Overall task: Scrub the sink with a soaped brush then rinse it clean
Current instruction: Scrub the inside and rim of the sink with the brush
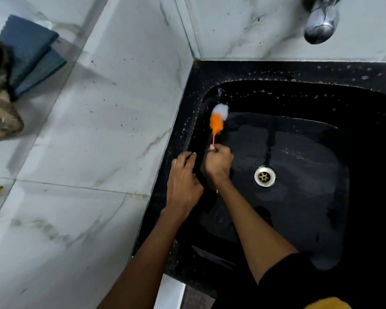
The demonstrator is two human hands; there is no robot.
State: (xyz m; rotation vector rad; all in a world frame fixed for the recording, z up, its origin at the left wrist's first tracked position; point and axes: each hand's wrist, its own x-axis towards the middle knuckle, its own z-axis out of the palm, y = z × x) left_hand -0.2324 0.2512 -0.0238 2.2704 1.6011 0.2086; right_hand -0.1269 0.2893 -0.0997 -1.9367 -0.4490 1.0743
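Head view, sink-scrubbing stage. At the bottom of the frame two bare forearms reached up and inward, the right one leaving a dark sleeve (283,284) at lower right. Left of centre, the left hand (183,181) lay on the sink's left rim, its fingers (188,156) curled over the inner edge and holding nothing, a placement that probably steadied the body during the stroke. Just beside it, the right hand (218,161) was clamped on the thin pink handle of the brush (284,126), gripped low so that the head could reach the far corner. The brush head, orange with a white tip, was blurred and pressed against the upper-left inner wall of the black sink (299,70); the blur suggested a scrubbing stroke in hand. Suds speckled the left and rear rims and the back wall, while the basin floor showed wet streaks around the drain (264,176) right of centre. Scrubbing therefore appeared well under way, and rinsing was not yet begun: no water was seen falling from the tap (321,23) at upper right. On the marble counter (87,141), well apart at upper left, lay a folded blue cloth (29,52), kept clear of the splash.
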